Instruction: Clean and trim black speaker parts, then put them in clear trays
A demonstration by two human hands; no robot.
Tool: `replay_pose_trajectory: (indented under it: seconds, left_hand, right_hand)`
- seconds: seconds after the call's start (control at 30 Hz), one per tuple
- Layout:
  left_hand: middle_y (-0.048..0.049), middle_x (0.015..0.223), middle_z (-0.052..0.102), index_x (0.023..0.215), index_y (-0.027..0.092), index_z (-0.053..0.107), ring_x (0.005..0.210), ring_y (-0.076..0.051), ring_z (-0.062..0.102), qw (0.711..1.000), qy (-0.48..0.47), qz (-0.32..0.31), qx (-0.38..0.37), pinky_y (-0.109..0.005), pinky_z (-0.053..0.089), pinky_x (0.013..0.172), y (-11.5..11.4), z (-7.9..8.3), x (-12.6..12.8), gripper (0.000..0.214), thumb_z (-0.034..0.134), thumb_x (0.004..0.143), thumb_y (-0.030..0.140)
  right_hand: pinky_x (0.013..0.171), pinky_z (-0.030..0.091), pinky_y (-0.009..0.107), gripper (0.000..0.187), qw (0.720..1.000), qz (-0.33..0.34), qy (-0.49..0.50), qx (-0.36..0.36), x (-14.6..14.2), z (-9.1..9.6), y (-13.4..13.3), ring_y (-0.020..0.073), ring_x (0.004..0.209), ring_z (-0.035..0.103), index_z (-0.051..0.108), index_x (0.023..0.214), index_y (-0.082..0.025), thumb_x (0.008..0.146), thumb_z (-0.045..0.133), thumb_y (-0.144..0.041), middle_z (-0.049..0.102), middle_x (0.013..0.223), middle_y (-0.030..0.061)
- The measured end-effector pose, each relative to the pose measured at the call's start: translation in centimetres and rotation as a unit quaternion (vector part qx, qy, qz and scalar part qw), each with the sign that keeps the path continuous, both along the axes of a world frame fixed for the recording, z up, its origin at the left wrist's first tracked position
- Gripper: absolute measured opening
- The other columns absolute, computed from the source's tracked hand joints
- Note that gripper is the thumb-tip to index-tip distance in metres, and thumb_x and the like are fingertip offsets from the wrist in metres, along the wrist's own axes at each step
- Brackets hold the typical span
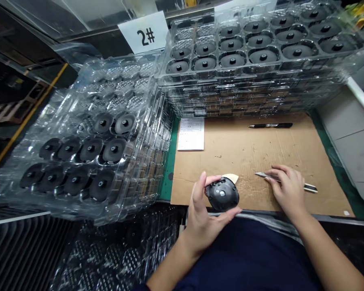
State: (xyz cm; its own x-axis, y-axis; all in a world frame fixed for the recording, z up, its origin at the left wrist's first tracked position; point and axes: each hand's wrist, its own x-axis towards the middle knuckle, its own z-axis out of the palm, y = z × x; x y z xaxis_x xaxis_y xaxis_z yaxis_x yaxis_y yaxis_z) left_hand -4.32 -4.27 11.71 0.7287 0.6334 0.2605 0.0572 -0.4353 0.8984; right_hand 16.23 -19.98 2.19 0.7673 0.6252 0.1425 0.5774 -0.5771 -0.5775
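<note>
Single head-worn view, from above the near edge of the cardboard [261, 153], facing forward and down, close over it, left trays [79, 153] beside it, rear trays [255, 52] beyond its far edge

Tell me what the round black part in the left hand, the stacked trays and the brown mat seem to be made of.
The round black part in the left hand: likely moulded plastic, matte, dull sheen. The stacked trays: thin clear plastic, glossy; you see through them. The brown mat: corrugated cardboard, matte; creases and a torn edge.

Factory workstation: stacked part trays [248, 76].
</note>
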Motion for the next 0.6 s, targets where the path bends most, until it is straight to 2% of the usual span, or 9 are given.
replay_pose_trajectory:
  seconds: [0.07, 0.17, 0.23, 0.27, 0.37, 0.47, 0.6]
  left_hand:
    - [-0.0107, 0.119, 0.050, 0.141, 0.030, 0.011, 0.111, -0.026, 0.050, 1.000, -0.001, 0.030, -0.001, -0.044, 0.042, 0.096, 0.1, 0.2, 0.0, 0.103, 0.077, 0.064, 0.015]
    - [-0.0105, 0.118, 0.049, 0.141, 0.028, 0.014, 0.110, -0.025, 0.050, 0.998, 0.002, 0.069, 0.008, -0.041, 0.043, 0.095, 0.2, 0.4, 0.0, 0.101, 0.077, 0.063, 0.014]
    - [-0.0104, 0.118, 0.048, 0.141, 0.027, 0.015, 0.110, -0.024, 0.050, 0.996, 0.006, 0.088, 0.022, -0.041, 0.043, 0.095, 0.3, 0.4, 0.1, 0.102, 0.078, 0.063, 0.014]
    - [-0.0103, 0.118, 0.049, 0.141, 0.027, 0.015, 0.110, -0.024, 0.049, 0.995, 0.006, 0.097, 0.032, -0.042, 0.042, 0.096, 0.4, 0.4, 0.1, 0.102, 0.078, 0.062, 0.013]
    - [-0.0096, 0.118, 0.049, 0.141, 0.029, 0.016, 0.109, -0.024, 0.050, 0.991, 0.004, 0.115, 0.073, -0.042, 0.042, 0.096, 0.4, 0.5, 0.2, 0.102, 0.078, 0.062, 0.013]
    - [-0.0091, 0.119, 0.049, 0.140, 0.030, 0.016, 0.107, -0.024, 0.051, 0.982, -0.006, 0.128, 0.136, -0.043, 0.042, 0.096, 0.3, 0.6, 0.3, 0.103, 0.078, 0.061, 0.012]
    - [-0.0098, 0.121, 0.049, 0.140, 0.030, 0.015, 0.107, -0.025, 0.052, 0.968, -0.007, 0.132, 0.211, -0.045, 0.042, 0.095, 0.3, 0.6, 0.3, 0.104, 0.078, 0.061, 0.011]
  right_hand:
    - [0.087, 0.040, 0.046, 0.021, 0.999, -0.001, 0.024, 0.021, -0.5, 0.6, 0.5, 0.0267, 0.100, 0.054, 0.061, 0.091, -0.018, 0.085, 0.051, -0.035, 0.062, 0.102, 0.0116]
    - [0.078, 0.049, 0.035, 0.022, 0.995, 0.011, 0.077, 0.059, -2.5, 3.8, 1.8, 0.0188, 0.090, 0.061, 0.055, 0.105, -0.019, 0.089, 0.046, -0.032, 0.064, 0.098, 0.0074]
    - [0.076, 0.051, 0.028, 0.021, 0.988, 0.062, 0.119, 0.079, -4.2, 7.2, 2.6, 0.0148, 0.088, 0.063, 0.055, 0.107, -0.023, 0.088, 0.051, -0.031, 0.065, 0.100, 0.0028]
    - [0.076, 0.050, 0.027, 0.020, 0.978, 0.117, 0.143, 0.091, -5.0, 8.9, 3.1, 0.0145, 0.090, 0.062, 0.058, 0.105, -0.025, 0.086, 0.055, -0.029, 0.064, 0.102, 0.0016]
    - [0.076, 0.048, 0.026, 0.023, 0.961, 0.223, 0.113, 0.119, -6.6, 12.8, 4.1, 0.0131, 0.089, 0.060, 0.062, 0.105, -0.025, 0.084, 0.057, -0.018, 0.065, 0.098, 0.0004]
    - [0.077, 0.046, 0.026, 0.028, 0.963, 0.239, 0.051, 0.116, -7.1, 14.0, 4.4, 0.0126, 0.086, 0.058, 0.061, 0.109, -0.022, 0.083, 0.057, -0.012, 0.066, 0.096, 0.0012]
    - [0.076, 0.045, 0.026, 0.031, 0.966, 0.238, 0.022, 0.096, -7.0, 13.8, 4.1, 0.0117, 0.084, 0.056, 0.060, 0.112, -0.022, 0.082, 0.060, -0.013, 0.065, 0.096, 0.0006]
